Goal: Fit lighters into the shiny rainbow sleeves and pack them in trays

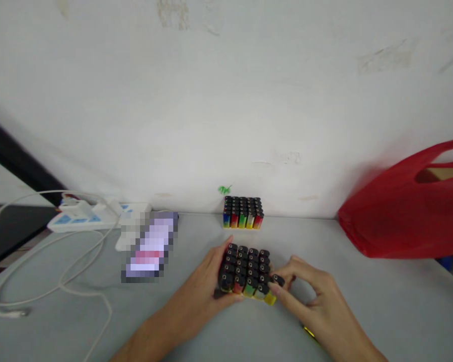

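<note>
A block of lighters (245,271) with black tops and coloured bodies stands upright near the middle of the grey table. Around its left side and front corner my left hand (207,281) is wrapped. At the block's right side my right hand (313,296) pinches a single lighter (278,280) by its black top, between thumb and fingers. Its yellow lower end shows beside the block's front right corner. Further back, a second block of lighters (243,213) stands in neat rows close to the wall. Part of a yellow and black object (309,333) shows beneath my right wrist.
On the left lie a white power strip (98,216), looping white cables (64,286) and a phone (151,246) with a blurred screen. A red bag (403,216) stands on the right against the wall (226,100). The grey table (196,342) extends beneath everything.
</note>
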The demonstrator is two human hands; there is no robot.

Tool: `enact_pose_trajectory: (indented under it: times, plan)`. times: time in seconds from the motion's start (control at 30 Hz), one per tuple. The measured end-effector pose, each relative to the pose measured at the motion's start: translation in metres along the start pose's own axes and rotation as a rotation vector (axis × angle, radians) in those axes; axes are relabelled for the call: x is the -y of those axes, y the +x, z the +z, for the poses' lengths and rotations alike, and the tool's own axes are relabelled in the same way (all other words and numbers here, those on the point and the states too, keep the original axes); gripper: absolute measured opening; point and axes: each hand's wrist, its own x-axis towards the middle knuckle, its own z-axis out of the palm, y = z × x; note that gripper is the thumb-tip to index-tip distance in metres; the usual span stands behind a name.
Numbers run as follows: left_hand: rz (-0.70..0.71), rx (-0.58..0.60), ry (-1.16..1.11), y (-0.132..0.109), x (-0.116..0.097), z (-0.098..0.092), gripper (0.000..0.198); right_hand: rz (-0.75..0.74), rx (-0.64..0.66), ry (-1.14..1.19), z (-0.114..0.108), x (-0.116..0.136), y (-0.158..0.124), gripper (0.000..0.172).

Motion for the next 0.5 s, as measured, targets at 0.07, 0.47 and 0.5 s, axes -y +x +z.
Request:
enact_pose_trajectory:
  times: [0.07, 0.47, 0.5]
  plan:
    - [0.004, -0.001, -0.006, 0.0, -0.001, 0.0, 0.102, -0.05, 0.007, -0.025, -0.003, 0.001, 0.0, 0.018]
    - [0.017, -0.012, -0.007, 0.0, 0.003, 0.001, 0.105, -0.273, 0.076, -0.163, -0.016, -0.001, 0.0, 0.006]
    - [0.021, -0.013, -0.006, 0.0, 0.004, 0.001, 0.105, -0.272, 0.094, -0.165, -0.016, 0.0, 0.001, 0.009]
